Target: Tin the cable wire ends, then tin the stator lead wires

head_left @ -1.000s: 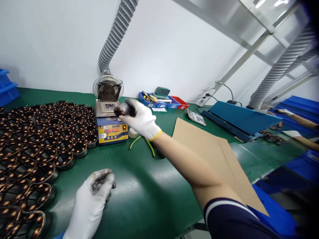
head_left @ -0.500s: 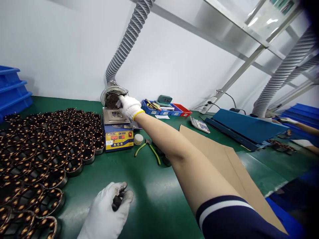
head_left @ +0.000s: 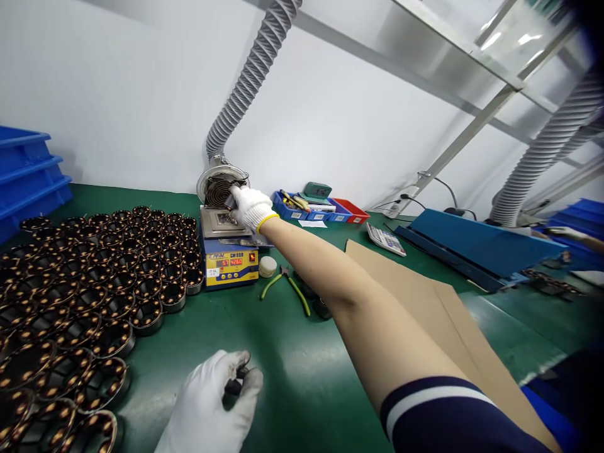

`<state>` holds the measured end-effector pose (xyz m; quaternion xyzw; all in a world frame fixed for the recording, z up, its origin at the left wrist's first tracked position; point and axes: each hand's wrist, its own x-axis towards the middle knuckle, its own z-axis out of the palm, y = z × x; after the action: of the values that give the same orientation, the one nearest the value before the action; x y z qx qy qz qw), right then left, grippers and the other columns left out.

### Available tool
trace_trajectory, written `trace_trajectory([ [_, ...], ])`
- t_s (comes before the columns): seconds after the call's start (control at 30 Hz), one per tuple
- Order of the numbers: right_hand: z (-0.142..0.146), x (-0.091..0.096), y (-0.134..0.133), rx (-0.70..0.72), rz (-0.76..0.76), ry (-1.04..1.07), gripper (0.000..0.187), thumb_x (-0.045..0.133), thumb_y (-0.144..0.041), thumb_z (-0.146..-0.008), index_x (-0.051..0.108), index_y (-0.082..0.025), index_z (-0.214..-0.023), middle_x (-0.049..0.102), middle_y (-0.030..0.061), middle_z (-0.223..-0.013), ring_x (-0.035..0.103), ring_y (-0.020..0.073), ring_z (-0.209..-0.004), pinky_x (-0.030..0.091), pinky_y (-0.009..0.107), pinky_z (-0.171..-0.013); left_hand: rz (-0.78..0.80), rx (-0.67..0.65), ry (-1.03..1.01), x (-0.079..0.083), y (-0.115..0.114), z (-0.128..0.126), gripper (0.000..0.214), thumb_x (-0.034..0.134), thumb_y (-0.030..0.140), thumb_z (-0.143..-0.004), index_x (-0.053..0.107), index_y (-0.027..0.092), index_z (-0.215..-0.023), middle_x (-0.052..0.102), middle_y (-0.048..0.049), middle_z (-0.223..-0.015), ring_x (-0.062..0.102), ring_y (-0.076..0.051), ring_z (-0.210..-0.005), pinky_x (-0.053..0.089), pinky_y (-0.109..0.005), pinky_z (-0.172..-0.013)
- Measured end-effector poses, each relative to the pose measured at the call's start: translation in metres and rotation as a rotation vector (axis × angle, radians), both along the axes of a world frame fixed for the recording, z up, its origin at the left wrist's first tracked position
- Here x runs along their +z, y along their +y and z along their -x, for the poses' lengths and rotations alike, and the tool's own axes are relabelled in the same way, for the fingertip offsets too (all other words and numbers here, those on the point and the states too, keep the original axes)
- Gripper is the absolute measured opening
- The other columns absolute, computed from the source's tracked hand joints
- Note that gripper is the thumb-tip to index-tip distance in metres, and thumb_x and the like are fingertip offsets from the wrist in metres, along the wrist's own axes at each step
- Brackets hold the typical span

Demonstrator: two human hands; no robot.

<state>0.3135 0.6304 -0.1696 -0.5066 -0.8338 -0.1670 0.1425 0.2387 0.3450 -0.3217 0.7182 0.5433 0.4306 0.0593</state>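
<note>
My right hand, in a white knit glove, reaches over the solder pot, a yellow and blue unit with red digits. Its fingers are closed on a dark grey curved metal piece, which looks like the wall of a stator; most of it is hidden by the glove. The pot's metal top plate lies just below. My left hand, also gloved, hovers low over the green bench with thumb and fingers curled together. Something dark shows between them, too hidden to name.
Rows of copper-wound stators cover the left of the bench. Green-handled pliers and a round white tin lie beside the pot. Behind it is an extraction hood. Cardboard, a calculator and a blue metal fixture are rightward.
The whole view has shifted slightly, moving the scene right. My right hand stays over the pot with its piece. My left hand keeps its curled pose. The digits on the pot's display differ.
</note>
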Motion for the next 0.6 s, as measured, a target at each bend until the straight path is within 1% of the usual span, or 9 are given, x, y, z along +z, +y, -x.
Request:
trace_trajectory([
  [0.1, -0.004, 0.005, -0.004, -0.005, 0.007, 0.062, 0.052, 0.059, -0.035, -0.071, 0.048, -0.026, -0.12, 0.056, 0.0096, -0.111, 0.059, 0.0301, -0.096, 0.051, 0.044, -0.074, -0.026, 0.055, -0.021, -0.001, 0.002, 0.002, 0.019, 0.056, 0.039, -0.083, 0.062, 0.024, -0.093, 0.069, -0.0003, -0.08, 0.067, -0.016, -0.072, 0.056, -0.025, -0.063],
  [0.17, -0.009, 0.01, -0.009, 0.005, 0.005, 0.158, 0.052, 0.061, -0.038, -0.07, 0.05, -0.027, -0.12, 0.058, 0.0084, -0.111, 0.059, 0.0299, -0.096, 0.051, 0.044, -0.075, -0.004, 0.1, -0.066, -0.001, 0.003, 0.002, 0.021, 0.056, 0.04, -0.082, 0.063, 0.023, -0.092, 0.07, -0.002, -0.082, 0.068, -0.017, -0.073, 0.056, -0.026, -0.063],
  [0.27, -0.019, 0.014, -0.026, 0.072, 0.022, 0.365, 0.056, 0.063, -0.043, -0.068, 0.053, -0.026, -0.12, 0.062, 0.0065, -0.107, 0.059, 0.028, -0.098, 0.049, 0.043, -0.082, 0.104, 0.144, -0.195, -0.001, 0.005, 0.002, 0.027, 0.056, 0.041, -0.081, 0.063, 0.02, -0.097, 0.07, -0.0047, -0.088, 0.068, -0.018, -0.078, 0.057, -0.028, -0.069],
  [0.33, -0.025, 0.011, -0.044, 0.145, 0.085, 0.526, 0.061, 0.066, -0.046, -0.066, 0.054, -0.024, -0.121, 0.063, 0.0051, -0.107, 0.059, 0.0248, -0.1, 0.047, 0.04, -0.088, 0.19, 0.147, -0.327, -0.001, 0.007, 0.002, 0.036, 0.057, 0.042, -0.08, 0.06, 0.018, -0.107, 0.07, -0.0072, -0.095, 0.067, -0.019, -0.083, 0.057, -0.03, -0.075],
  [0.37, -0.027, 0.006, -0.055, 0.172, 0.14, 0.607, 0.063, 0.067, -0.047, -0.065, 0.055, -0.023, -0.122, 0.064, 0.0044, -0.107, 0.059, 0.0233, -0.1, 0.047, 0.038, -0.089, 0.226, 0.145, -0.4, 0.0, 0.008, 0.002, 0.041, 0.056, 0.042, -0.08, 0.057, 0.016, -0.113, 0.068, -0.0089, -0.101, 0.067, -0.019, -0.087, 0.056, -0.032, -0.079],
  [0.43, -0.027, -0.011, -0.08, 0.171, 0.301, 0.738, 0.067, 0.07, -0.049, -0.062, 0.055, -0.024, -0.123, 0.064, 0.0037, -0.107, 0.06, 0.0224, -0.099, 0.047, 0.038, -0.088, 0.267, 0.129, -0.529, -0.001, 0.01, 0.001, 0.05, 0.053, 0.041, -0.083, 0.048, 0.015, -0.125, 0.062, -0.0128, -0.117, 0.063, -0.02, -0.1, 0.052, -0.034, -0.088],
  [0.53, -0.02, -0.048, -0.123, 0.113, 0.594, 0.866, 0.075, 0.073, -0.049, -0.059, 0.052, -0.025, -0.127, 0.065, 0.0046, -0.104, 0.061, 0.0244, -0.096, 0.048, 0.04, -0.086, 0.26, 0.124, -0.604, -0.003, 0.009, -0.002, 0.06, 0.047, 0.041, -0.086, 0.032, 0.014, -0.138, 0.044, -0.0159, -0.139, 0.05, -0.023, -0.121, 0.042, -0.039, -0.102],
  [0.6, -0.013, -0.074, -0.153, 0.154, 0.796, 0.935, 0.077, 0.071, -0.048, -0.063, 0.046, -0.026, -0.133, 0.065, 0.0051, -0.105, 0.061, 0.0244, -0.096, 0.048, 0.039, -0.085, 0.252, 0.194, -0.596, -0.004, 0.008, -0.004, 0.066, 0.047, 0.041, -0.084, 0.027, 0.012, -0.14, 0.035, -0.0174, -0.144, 0.04, -0.025, -0.129, 0.034, -0.041, -0.108],
])
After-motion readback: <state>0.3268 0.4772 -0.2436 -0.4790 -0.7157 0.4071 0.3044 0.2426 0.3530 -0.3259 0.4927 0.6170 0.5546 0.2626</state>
